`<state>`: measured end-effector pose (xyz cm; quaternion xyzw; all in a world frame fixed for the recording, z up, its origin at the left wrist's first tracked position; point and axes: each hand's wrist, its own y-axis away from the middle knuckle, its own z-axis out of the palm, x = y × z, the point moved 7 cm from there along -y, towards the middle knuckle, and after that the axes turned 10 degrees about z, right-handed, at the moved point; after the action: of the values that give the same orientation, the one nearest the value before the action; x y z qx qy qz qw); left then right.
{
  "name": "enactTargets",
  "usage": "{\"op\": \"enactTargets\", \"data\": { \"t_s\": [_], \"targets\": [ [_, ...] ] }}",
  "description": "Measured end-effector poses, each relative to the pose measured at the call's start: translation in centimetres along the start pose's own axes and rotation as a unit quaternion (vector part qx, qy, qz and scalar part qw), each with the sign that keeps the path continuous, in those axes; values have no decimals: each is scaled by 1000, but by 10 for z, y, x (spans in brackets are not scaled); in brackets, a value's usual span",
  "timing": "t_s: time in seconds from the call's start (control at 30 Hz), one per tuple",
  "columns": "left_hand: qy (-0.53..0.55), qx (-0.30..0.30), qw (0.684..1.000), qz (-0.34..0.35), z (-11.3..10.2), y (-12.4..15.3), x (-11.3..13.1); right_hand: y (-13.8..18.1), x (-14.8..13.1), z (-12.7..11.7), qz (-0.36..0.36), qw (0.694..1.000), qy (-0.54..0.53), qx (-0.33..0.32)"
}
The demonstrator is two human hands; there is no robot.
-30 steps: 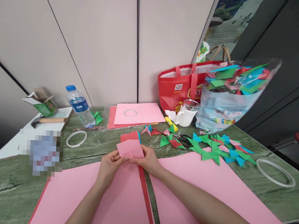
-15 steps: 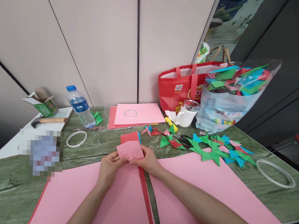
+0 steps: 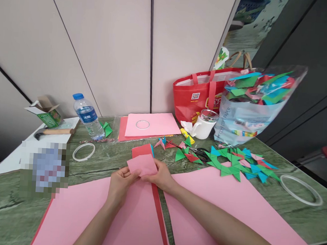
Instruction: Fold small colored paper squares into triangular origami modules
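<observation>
Between my hands is a small piece of pink paper [image 3: 142, 164], raised above the large pink sheets [image 3: 91, 214]. My left hand [image 3: 121, 182] pinches its lower left edge, thumb on top and fingers beneath. On the other side my right hand [image 3: 160, 176] grips the right edge, its thumb close to the left thumb. Just behind the paper lies a small stack of red paper pieces [image 3: 141, 151] with blue showing at its side. Folded green, red, pink and blue paper shapes [image 3: 189, 155] lie beyond my right hand, around black-handled scissors [image 3: 201, 154].
A water bottle [image 3: 87, 117], hammer [image 3: 54, 131] and white ring [image 3: 84, 152] are on the left. At the back right stand a white mug [image 3: 204, 125], red bag [image 3: 185, 101] and plastic bag of folded paper [image 3: 246, 120]. Joined paper stars [image 3: 230, 163] lie right, near another ring [image 3: 302, 190].
The upper surface of the pink paper looks flatter, and my left thumb has shifted slightly on it. Both hands still hold it in nearly the same place.
</observation>
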<state>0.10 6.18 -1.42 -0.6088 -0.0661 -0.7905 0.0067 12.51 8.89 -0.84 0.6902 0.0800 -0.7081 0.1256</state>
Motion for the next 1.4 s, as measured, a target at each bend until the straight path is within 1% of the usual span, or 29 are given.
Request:
{"op": "enactTargets", "data": {
  "t_s": [0.23, 0.43, 0.57, 0.73, 0.87, 1.0, 1.1, 1.2, 1.3, 1.4],
  "targets": [
    [17, 3, 1000, -3, -1, 0, -2, -1, 3, 2, -3, 1000, 17, -9],
    [44, 6, 999, 7, -1, -1, -1, -1, 6, 3, 17, 999, 24, -20],
    [39, 9, 999, 10, 0, -1, -1, 0, 5, 4, 21, 999, 16, -34],
    [40, 2, 999, 28, 0, -2, -2, 1, 0, 5, 14, 999, 20, -25],
    [44, -3, 999, 14, 0, -2, -6, 2, 2, 7, 30, 999, 13, -23],
    [54, -4, 998, 9, 1, -2, -5, 2, 1, 6, 16, 998, 52, -18],
    [49, -3, 999, 13, -1, -3, -3, 2, 0, 7, -5, 997, 73, -31],
    [41, -6, 999, 19, -3, -4, -2, 2, 2, 8, -25, 997, 59, -49],
    [31, -4, 999, 25, -5, -5, -1, 1, 5, 8, -28, 997, 46, -62],
    [16, -1, 1000, 11, -6, -4, 2, 1, 7, 10, -21, 995, 42, -82]
  ]
}}
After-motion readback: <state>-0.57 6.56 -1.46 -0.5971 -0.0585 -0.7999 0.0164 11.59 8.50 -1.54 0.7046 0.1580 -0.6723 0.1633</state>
